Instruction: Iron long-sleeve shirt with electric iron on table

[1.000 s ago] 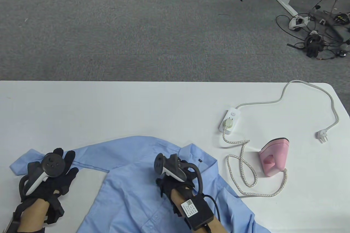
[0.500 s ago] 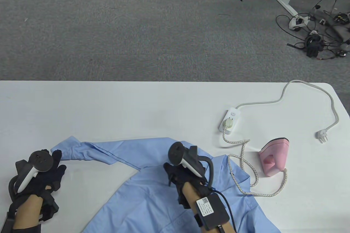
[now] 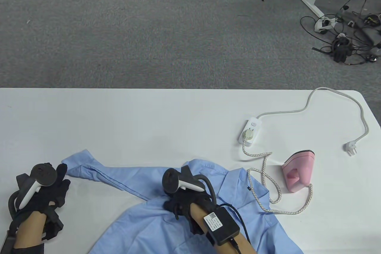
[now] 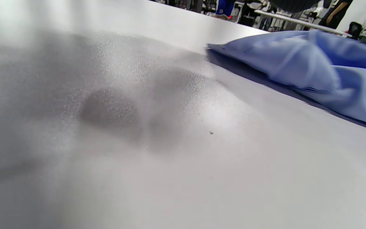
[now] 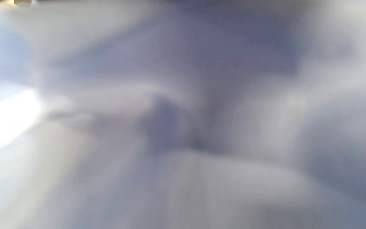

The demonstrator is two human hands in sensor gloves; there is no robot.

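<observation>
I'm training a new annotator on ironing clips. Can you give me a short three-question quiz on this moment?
1. True or false: the pink iron stands on the shirt.
2. What is plugged into the power strip? A) the iron's braided cord B) the loose white plug near the table's right edge C) nothing
3. Fill in: the right hand rests on the shirt near its ____.

Key
1. False: it stands on the bare table, to the shirt's right.
2. A
3. Collar; the left hand is at the sleeve's cuff.
</observation>
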